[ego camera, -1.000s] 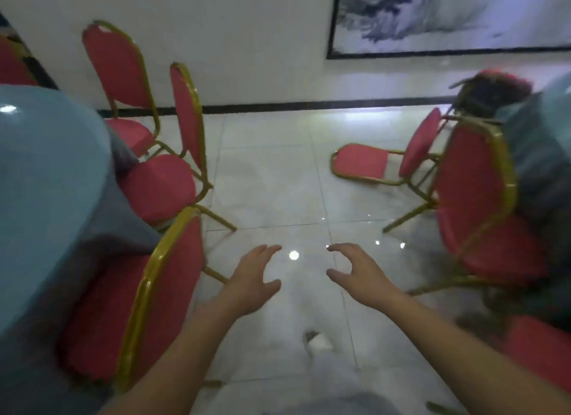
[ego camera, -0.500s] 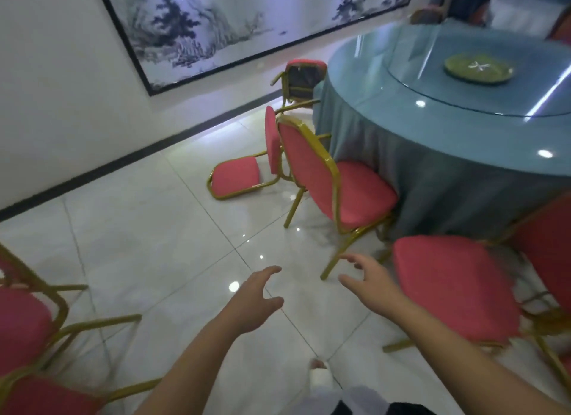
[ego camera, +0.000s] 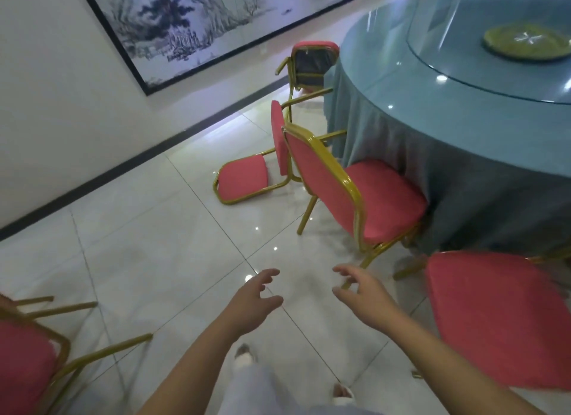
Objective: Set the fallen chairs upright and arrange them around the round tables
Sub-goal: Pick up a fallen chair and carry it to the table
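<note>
A red chair with a gold frame lies fallen (ego camera: pixel 247 179) on the white tile floor, its back flat on the tiles and its seat standing up. Behind it a second chair (ego camera: pixel 312 65) is tipped over against the round table (ego camera: pixel 463 111), which wears a blue-grey cloth. Another red chair (ego camera: pixel 355 195) stands upright at the table's near side. My left hand (ego camera: pixel 253 303) and my right hand (ego camera: pixel 361 294) hover empty over the floor, fingers loosely spread, well short of the fallen chair.
A red chair seat (ego camera: pixel 500 319) is close at the right by my right forearm. Another red chair (ego camera: pixel 27 362) stands at the lower left. A wall with a large ink painting (ego camera: pixel 216 22) runs along the back. A green disc (ego camera: pixel 525 45) sits on the table's glass turntable.
The view has swung right from one table to the other and drawn nearer to the fallen chair. Both hands stay empty and held out in front.
</note>
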{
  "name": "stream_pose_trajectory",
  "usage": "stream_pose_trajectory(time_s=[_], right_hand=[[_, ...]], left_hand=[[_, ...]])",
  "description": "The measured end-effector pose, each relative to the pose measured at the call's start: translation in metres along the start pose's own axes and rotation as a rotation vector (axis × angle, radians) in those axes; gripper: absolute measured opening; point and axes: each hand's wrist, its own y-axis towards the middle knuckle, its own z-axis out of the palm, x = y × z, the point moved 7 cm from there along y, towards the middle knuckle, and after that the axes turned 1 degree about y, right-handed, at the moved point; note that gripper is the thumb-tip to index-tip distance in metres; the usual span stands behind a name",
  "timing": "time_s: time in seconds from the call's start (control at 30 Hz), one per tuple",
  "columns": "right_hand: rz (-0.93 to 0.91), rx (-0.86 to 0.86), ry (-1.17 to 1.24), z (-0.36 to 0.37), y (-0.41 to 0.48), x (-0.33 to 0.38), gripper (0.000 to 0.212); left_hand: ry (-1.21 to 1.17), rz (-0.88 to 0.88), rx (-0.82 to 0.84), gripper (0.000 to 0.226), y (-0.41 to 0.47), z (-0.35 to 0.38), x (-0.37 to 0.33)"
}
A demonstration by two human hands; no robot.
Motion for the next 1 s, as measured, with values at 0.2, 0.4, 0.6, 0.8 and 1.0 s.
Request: stream_pose_trajectory(time_s=[0.2,0.4,0.6,0.8,1.0], right_hand=[[0.025,-0.028,0.03,0.031,0.099,0.05,0.037],[0.066,-0.096,-0.055,0.062,0.21,0.141,0.052],[0.056,-0.099,-0.075,0.1,0.304,0.241,0.057],[0.056,-0.06,-0.177,0.14,0.408,0.286,0.054],[0.055,-0.025,-0.158,0.184,0.557,0.325,0.061]], left_hand=[[-0.042,-0.039,0.007,0.05,0.092,-0.084,0.022],[-0.022,0.005,0.036,0.051,0.187,-0.202,0.039],[0.045,0.018,0.025,0.053,0.259,-0.332,0.053],[0.16,0.079,0.034,0.059,0.344,-0.423,0.052],[0.272,0.071,0.044,0.065,0.465,-0.51,0.044]])
